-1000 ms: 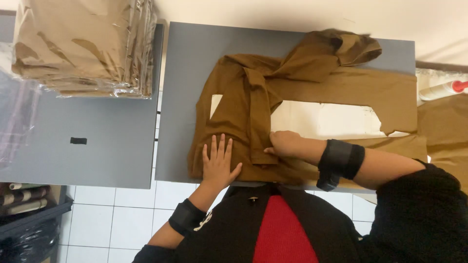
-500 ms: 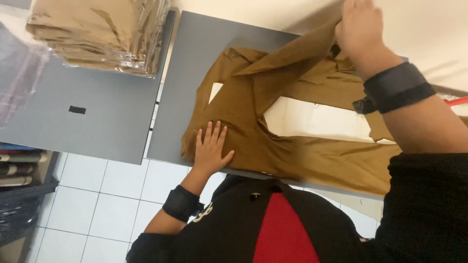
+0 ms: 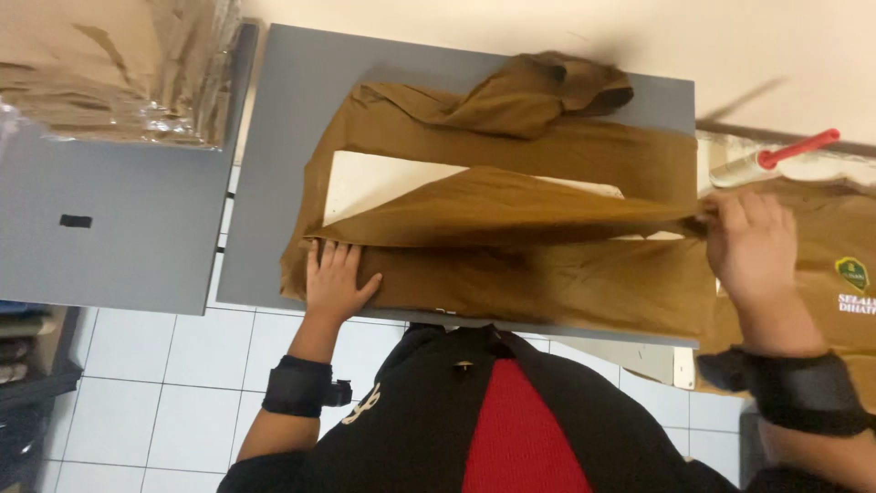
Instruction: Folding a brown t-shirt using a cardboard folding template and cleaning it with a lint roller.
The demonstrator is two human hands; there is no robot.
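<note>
On the grey table (image 3: 283, 183): one brown shirt (image 3: 547, 274) over one white board (image 3: 383, 183). Left hand (image 3: 336, 281) open, flat on the shirt. Right hand (image 3: 753, 246) pinches the fold. One bagged stack (image 3: 119, 73) left of table.

bagged brown stack (image 3: 109, 73) | red-handled roller (image 3: 771, 160) | white-tiled floor (image 3: 164, 383)

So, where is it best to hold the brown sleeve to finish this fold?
Probably at its cuff end, from the right, where the right hand pinches it. The brown sleeve is stretched flat across the white board, and the left hand pins the brown shirt at the fold.
</note>
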